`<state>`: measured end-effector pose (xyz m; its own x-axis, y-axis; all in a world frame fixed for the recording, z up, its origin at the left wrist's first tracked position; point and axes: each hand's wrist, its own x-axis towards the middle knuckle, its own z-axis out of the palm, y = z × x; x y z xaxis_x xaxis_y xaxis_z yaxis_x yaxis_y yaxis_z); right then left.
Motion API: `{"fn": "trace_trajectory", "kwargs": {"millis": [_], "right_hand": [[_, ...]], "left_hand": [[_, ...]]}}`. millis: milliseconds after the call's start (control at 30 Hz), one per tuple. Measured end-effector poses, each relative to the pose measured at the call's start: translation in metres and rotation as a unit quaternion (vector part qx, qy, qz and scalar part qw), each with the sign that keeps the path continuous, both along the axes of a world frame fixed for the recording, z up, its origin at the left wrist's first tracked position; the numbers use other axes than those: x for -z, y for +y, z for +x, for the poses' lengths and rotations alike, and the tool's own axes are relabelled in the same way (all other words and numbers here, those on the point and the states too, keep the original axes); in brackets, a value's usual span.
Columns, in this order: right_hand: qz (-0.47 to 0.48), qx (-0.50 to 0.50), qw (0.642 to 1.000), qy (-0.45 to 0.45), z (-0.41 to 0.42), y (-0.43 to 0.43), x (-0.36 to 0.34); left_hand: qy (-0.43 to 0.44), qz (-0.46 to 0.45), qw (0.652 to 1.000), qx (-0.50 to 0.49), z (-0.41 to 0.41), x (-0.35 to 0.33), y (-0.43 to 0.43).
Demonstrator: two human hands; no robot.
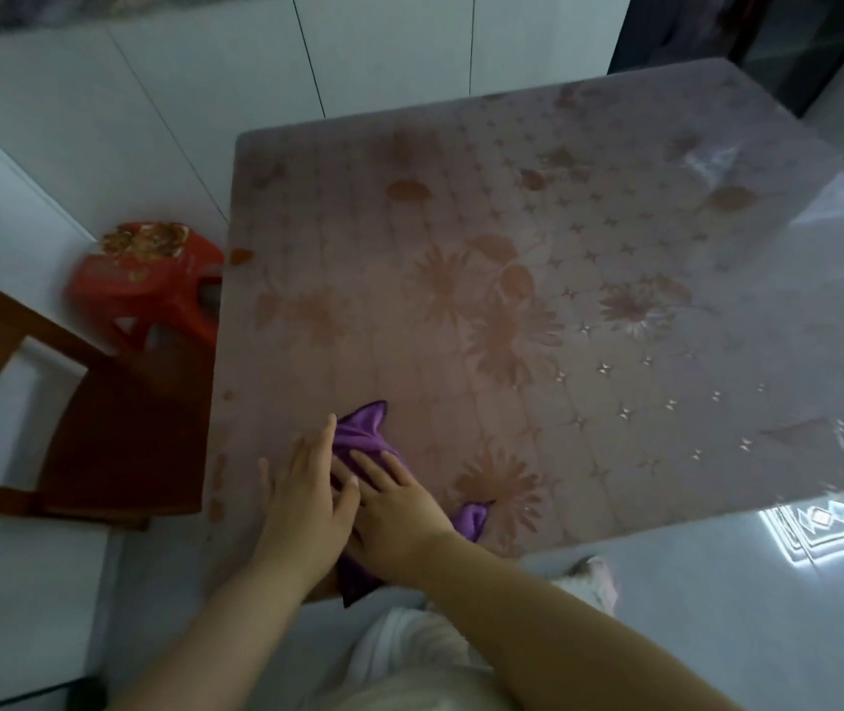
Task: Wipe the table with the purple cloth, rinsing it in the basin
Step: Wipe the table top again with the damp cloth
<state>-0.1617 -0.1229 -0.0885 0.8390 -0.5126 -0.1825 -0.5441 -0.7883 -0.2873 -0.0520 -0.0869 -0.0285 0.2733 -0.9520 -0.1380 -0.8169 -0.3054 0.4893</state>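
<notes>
Near edge: two hands, side by side, on one crumpled purple microfibre cloth (363, 431).

The left hand (307, 484) lies flat with fingers straight, pressing down on the cloth; it grips nothing. The right hand (399, 515) is likewise flat and pressing, its fingers partly under the left thumb.

The cloth sits at the near-left corner of the square worktop (563, 300), which has a glossy brown flower-patterned cover.

Left of the worktop, touching its edge: one dark brown wooden chair (117, 428).

Farther left: one red plastic stool (143, 279) with a floral top, partly tucked under the worktop.

Pale tiled floor (25, 146) lies all round.
</notes>
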Motion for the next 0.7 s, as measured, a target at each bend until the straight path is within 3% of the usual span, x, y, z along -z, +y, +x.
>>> {"fn": "trace_trajectory", "kwargs": {"millis": [100,233,333,400,500,567,700], "right_hand": [[-0.026,0.007,1.000,-0.015,-0.031,-0.015,-0.003],[-0.044,0.270,0.962,0.012,-0.090,-0.059,0.001],[-0.025,0.355,0.933,0.048,-0.082,-0.060,0.005],[-0.023,0.326,0.944,0.042,-0.059,-0.045,0.005],[-0.030,0.144,0.989,0.026,-0.032,-0.009,0.008],[-0.033,0.051,0.998,0.029,-0.031,0.005,0.010],[-0.053,0.017,0.998,0.026,-0.071,-0.011,0.003]], "left_hand": [[0.023,0.007,1.000,-0.003,0.007,0.000,0.004],[0.040,0.004,0.999,-0.033,0.016,-0.001,0.015],[0.025,0.025,0.997,-0.073,0.018,-0.003,0.034],[0.028,0.031,0.995,-0.095,0.016,-0.003,0.049],[0.045,0.023,0.992,-0.120,0.006,-0.001,0.071],[0.053,0.004,0.989,-0.136,-0.003,0.001,0.082],[0.034,-0.008,0.988,-0.150,-0.032,0.000,0.094]]}}
